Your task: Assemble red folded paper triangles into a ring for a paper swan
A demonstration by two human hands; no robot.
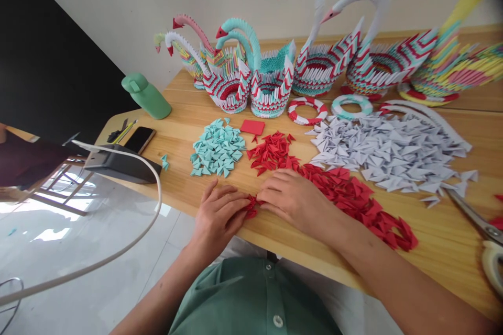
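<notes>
Close to the table's front edge, my left hand [222, 212] curls its fingers around a small cluster of red folded paper pieces [251, 207]. My right hand [293, 198] meets it from the other side, fingertips pinched at the cluster's right end; the pinched part is mostly hidden. Just beyond my right hand spreads a long pile of red paper triangles [346, 188], running to the lower right. A heap of turquoise paper triangles [218, 147] lies beyond my left hand. White paper triangles [387, 149] form a larger heap at the right.
Several folded-paper swans [271, 86] line the wall. Before them lie a red-and-white ring [307, 111], a turquoise-and-white ring [351, 107] and a red card [252, 126]. Scissors [481, 225] rest at right. At left are a green bottle [147, 97], a phone [140, 140] and a power strip [121, 163].
</notes>
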